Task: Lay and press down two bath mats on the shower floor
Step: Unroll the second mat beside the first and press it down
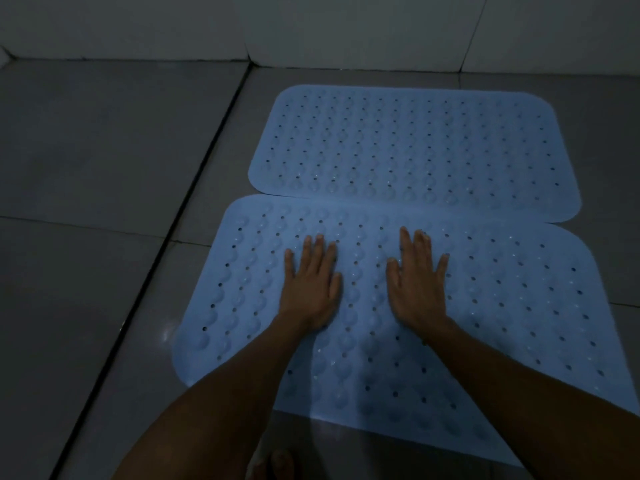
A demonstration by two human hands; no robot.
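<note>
Two light blue rubber bath mats with rows of holes and bumps lie flat on the grey tiled floor. The far mat sits near the wall. The near mat lies just in front of it, its far edge slightly overlapping the far mat's near edge. My left hand rests palm down on the near mat, fingers spread. My right hand lies flat beside it, a short gap between them, fingers apart. Neither hand holds anything.
A dark grout channel runs diagonally across the floor left of the mats. White wall tiles rise behind the far mat. Toes of a bare foot show at the bottom edge, below the near mat. The room is dim.
</note>
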